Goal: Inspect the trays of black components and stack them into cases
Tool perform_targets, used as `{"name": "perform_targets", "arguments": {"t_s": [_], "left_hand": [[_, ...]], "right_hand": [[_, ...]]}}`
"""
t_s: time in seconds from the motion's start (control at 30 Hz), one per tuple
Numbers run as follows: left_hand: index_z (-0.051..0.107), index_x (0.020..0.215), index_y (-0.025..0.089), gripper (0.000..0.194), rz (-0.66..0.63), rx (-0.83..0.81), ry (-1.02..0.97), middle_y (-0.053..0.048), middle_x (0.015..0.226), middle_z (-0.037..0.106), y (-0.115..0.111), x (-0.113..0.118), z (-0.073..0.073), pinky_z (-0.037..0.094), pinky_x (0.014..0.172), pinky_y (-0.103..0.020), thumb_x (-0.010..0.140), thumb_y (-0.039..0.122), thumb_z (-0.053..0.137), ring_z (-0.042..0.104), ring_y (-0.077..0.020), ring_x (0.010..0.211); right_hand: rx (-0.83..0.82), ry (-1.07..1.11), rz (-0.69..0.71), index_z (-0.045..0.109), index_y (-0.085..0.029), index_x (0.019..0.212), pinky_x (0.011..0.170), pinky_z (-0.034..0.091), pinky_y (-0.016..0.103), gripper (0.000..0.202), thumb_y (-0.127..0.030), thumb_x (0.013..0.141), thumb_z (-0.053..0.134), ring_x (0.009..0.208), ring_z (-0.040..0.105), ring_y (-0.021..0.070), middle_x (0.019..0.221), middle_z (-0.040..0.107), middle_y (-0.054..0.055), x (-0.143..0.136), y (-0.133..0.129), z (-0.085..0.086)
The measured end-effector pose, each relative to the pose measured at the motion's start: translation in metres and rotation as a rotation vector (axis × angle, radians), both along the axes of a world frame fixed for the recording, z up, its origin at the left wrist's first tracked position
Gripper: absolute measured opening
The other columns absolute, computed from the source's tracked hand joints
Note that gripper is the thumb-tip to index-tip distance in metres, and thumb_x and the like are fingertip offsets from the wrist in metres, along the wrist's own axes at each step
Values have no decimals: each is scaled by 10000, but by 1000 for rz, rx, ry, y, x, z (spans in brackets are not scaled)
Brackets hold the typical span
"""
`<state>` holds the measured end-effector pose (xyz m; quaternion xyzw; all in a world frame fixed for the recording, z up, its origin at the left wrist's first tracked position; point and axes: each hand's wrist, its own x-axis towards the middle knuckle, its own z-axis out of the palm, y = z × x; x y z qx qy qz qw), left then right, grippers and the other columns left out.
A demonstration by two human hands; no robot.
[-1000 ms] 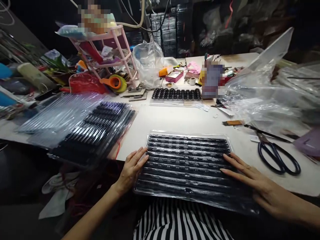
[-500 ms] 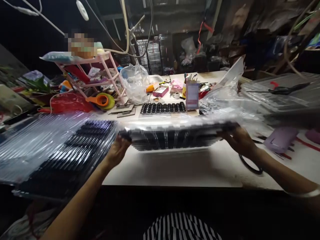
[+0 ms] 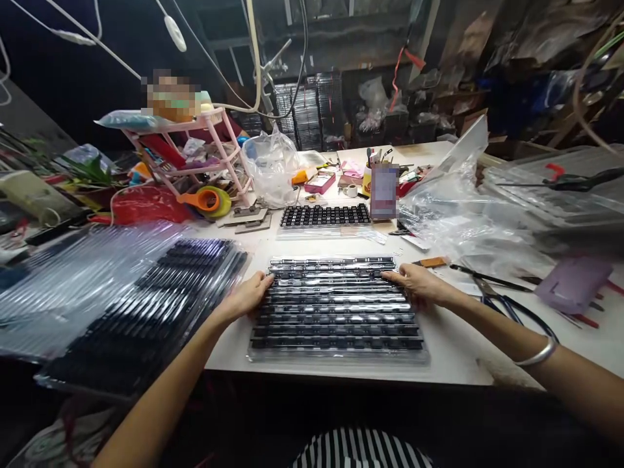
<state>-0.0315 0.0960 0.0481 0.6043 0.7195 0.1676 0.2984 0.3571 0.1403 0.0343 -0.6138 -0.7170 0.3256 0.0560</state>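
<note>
A clear plastic tray (image 3: 336,356) holding rows of black strips lies flat on the white table in front of me. At its left edge, my left hand (image 3: 251,294) grips the rim, thumb on top and the other fingers partly hidden. My right hand (image 3: 414,283) grips the opposite edge, its fingers reaching over the upper right corner. Behind this tray sits a smaller block of black parts (image 3: 325,214) on clear plastic. More filled trays (image 3: 141,318) are stacked on the left, partly under clear plastic sheets.
Scissors (image 3: 502,302) and a purple pouch (image 3: 572,284) lie to the right. Crumpled clear plastic (image 3: 453,218) covers the back right. A pink rack (image 3: 214,146), an orange ring-shaped item (image 3: 205,200) and a phone-like panel (image 3: 385,192) stand further back.
The tray, which was raised and tilted between both hands, has come down flat onto the table. Both hands stay at its sides. The view has shifted slightly.
</note>
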Motion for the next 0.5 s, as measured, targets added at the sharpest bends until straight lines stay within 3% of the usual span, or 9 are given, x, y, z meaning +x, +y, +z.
{"name": "perform_targets", "arguments": {"t_s": [0.13,0.23,0.3,0.37,0.5], "left_hand": [[527,749,199,353,2,117,240,-98,729,616,1,6,-6,450,778,-444,820,536,448,624,-320,850],[542,1111,138,432,-15,227,309,-211,1145,592,-16,18,-16,370,941,-531,879,454,361,516,-367,1149],[393,1333,119,536,-40,274,302,-225,1377,441,-35,22,-28,343,1006,-520,898,426,331,398,-340,1292],[283,1415,106,611,-63,305,265,-206,1490,306,-56,20,-42,327,1054,-479,908,444,328,295,-296,1369],[333,1419,126,606,-43,443,165,-163,1460,387,-74,10,-61,256,1115,-473,921,471,339,337,-253,1355]], "right_hand": [[149,-236,70,553,-185,663,668,491,418,568,-714,810,405,733,656,324,694,663,158,-5,2,11],[240,-330,43,609,-134,905,694,478,466,534,-619,872,387,832,639,367,839,669,193,-10,-11,13],[320,-302,16,570,-129,1116,707,493,440,500,-531,922,344,877,633,331,965,660,180,-11,-30,6],[422,-187,-7,468,-154,1297,770,507,404,478,-449,951,319,983,605,283,1129,622,155,-13,-54,-6],[558,-20,-93,347,-130,1422,962,426,471,522,-379,969,278,1200,460,285,1383,474,156,-20,-92,-33]]}}
